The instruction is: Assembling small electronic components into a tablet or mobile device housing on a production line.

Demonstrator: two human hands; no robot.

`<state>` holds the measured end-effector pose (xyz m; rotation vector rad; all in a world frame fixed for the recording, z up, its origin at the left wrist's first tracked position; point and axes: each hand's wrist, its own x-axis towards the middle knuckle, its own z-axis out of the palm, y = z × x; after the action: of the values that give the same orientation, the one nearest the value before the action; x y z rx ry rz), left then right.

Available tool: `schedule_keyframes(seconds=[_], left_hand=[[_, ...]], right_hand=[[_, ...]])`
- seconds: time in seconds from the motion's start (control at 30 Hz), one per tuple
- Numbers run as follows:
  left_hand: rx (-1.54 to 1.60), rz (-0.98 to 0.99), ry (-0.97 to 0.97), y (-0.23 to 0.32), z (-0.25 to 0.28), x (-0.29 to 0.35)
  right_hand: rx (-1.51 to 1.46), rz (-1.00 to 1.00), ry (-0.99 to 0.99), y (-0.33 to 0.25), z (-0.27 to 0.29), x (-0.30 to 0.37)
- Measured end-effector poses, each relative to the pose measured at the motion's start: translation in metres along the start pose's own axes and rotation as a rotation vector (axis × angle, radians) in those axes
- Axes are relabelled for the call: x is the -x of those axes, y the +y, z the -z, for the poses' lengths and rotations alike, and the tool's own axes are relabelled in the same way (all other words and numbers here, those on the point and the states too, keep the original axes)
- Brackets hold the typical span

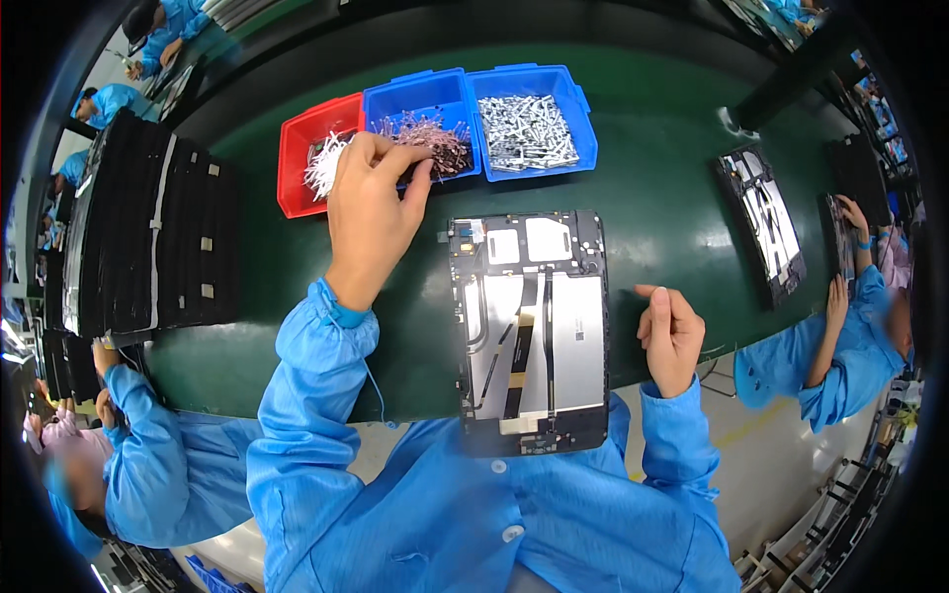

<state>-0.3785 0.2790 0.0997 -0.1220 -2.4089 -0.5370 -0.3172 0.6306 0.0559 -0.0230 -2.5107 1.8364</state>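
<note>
My left hand (378,203) reaches over the middle blue bin (410,96), which holds a heap of thin pinkish and dark wired parts (435,141). Its thumb and index finger are pinched together at the heap; whatever lies between the tips is too small to make out. In front of me lies an opened tablet (578,341), with a silvery metal plate, black flat cables and a black frame; its near end reaches the table edge. My right hand (672,341) rests to the right of the tablet, apart from it, loosely curled with the index finger out and nothing held.
A red bin (294,163) with white wired parts stands left, a blue bin (585,138) with small silvery parts right. Stacked black trays (188,237) fill the table's left side. Another opened tablet (761,222) lies right. Co-workers (850,346) sit on both sides.
</note>
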Motion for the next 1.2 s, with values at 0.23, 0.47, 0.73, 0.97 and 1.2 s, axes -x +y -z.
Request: schedule_keyframes(seconds=[0.23,0.47,0.73,0.97,1.2], left_hand=[[0.171,0.113,0.079,0.000,-0.003,-0.004],[0.230,0.035,0.226,0.001,0.004,-0.003],[1.010,0.350,-0.188,0.071,0.029,0.063],[0.826,0.311,-0.086,0.074,0.034,0.085],[0.379,0.105,-0.015,0.071,0.043,0.091]], right_hand=[[0.041,0.078,-0.026,0.001,0.001,-0.001],[-0.059,-0.064,-0.083,-0.016,0.011,-0.004],[0.026,0.508,-0.340,-0.108,-0.049,-0.020],[0.049,0.477,-0.515,-0.107,-0.083,-0.028],[0.111,0.612,-0.452,-0.105,-0.095,-0.024]])
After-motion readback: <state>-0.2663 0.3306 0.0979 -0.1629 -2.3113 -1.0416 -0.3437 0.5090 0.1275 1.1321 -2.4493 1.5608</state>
